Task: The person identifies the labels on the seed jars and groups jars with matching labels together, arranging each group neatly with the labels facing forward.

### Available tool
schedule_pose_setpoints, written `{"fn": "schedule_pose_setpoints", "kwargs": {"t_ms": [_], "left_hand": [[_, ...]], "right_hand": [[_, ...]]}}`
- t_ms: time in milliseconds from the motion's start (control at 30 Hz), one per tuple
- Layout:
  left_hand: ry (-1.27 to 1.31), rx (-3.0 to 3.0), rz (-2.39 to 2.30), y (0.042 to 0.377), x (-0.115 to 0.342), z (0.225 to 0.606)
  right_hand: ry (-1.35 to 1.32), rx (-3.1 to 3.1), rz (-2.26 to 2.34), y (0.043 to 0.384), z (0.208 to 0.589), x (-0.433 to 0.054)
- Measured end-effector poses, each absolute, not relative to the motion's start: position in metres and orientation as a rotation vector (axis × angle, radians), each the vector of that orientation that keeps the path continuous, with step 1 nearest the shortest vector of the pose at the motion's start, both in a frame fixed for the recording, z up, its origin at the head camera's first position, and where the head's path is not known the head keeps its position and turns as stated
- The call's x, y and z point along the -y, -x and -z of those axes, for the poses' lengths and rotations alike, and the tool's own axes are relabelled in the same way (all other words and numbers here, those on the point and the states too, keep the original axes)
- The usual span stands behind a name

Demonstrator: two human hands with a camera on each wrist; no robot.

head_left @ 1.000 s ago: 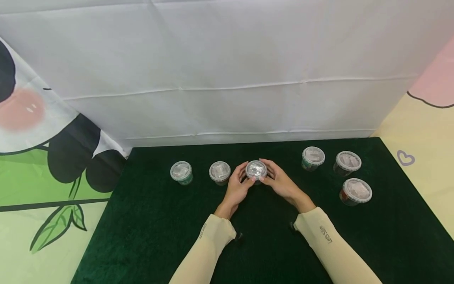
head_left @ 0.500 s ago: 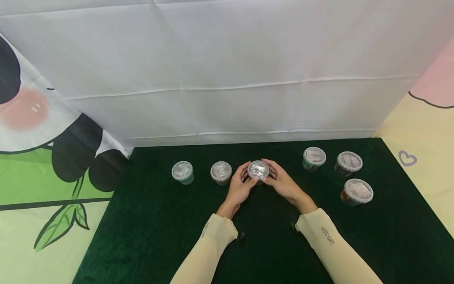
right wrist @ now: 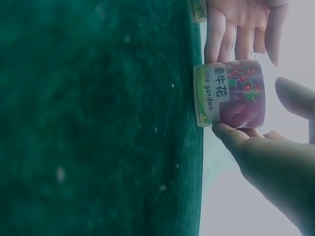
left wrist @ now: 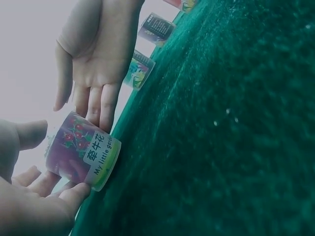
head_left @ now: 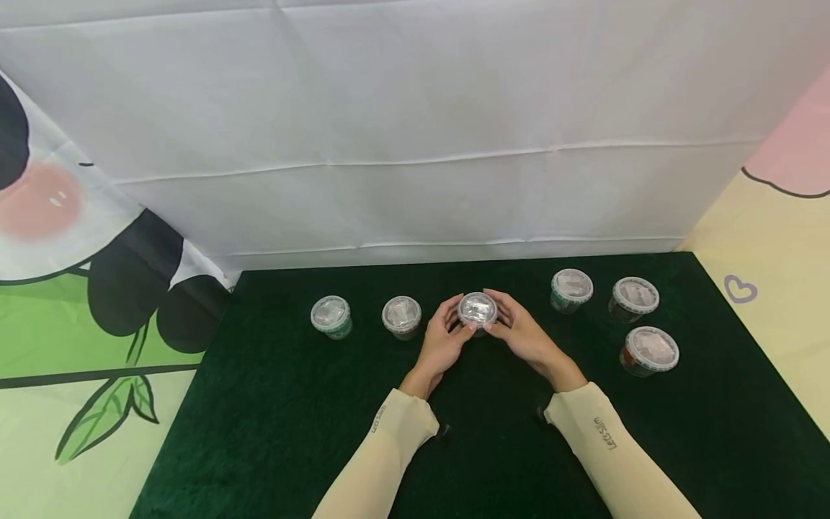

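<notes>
Both hands hold one small clear plastic cup [head_left: 477, 308] with a round lid, upright on or just over the green cloth. My left hand [head_left: 442, 347] has its thumb and fingers round the cup's left side; my right hand [head_left: 530, 337] does the same on the right. In the left wrist view the cup [left wrist: 81, 152] shows red flowers and a "My little garden" label. The right wrist view gives the same printed cup [right wrist: 231, 93] with its base close to the cloth. Whether it touches the cloth, I cannot tell.
Left of the hands stand two similar lidded cups, one brownish [head_left: 402, 317] and one teal [head_left: 331, 317]. On the right are three more: a teal cup [head_left: 571, 290], a dark cup [head_left: 634, 298] and a reddish cup [head_left: 650, 350]. A white cloth wall [head_left: 415, 144] rises behind.
Both hands and the cup between them have shifted slightly to the right, away from the brownish cup. The other cups stay in their places on the cloth.
</notes>
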State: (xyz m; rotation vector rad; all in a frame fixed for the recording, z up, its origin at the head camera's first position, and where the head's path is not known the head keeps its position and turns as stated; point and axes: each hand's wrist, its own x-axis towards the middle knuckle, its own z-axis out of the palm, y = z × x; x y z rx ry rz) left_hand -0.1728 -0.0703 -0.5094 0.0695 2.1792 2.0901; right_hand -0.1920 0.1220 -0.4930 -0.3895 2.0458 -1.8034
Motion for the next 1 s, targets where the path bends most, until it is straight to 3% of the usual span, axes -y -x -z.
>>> {"fn": "schedule_pose_setpoints", "kwargs": {"t_ms": [1000], "left_hand": [[-0.065,-2.171,-2.030,0.180,0.038,0.510]], "right_hand": [[0.325,-2.043,1.819,0.191,0.493,-0.154]]}}
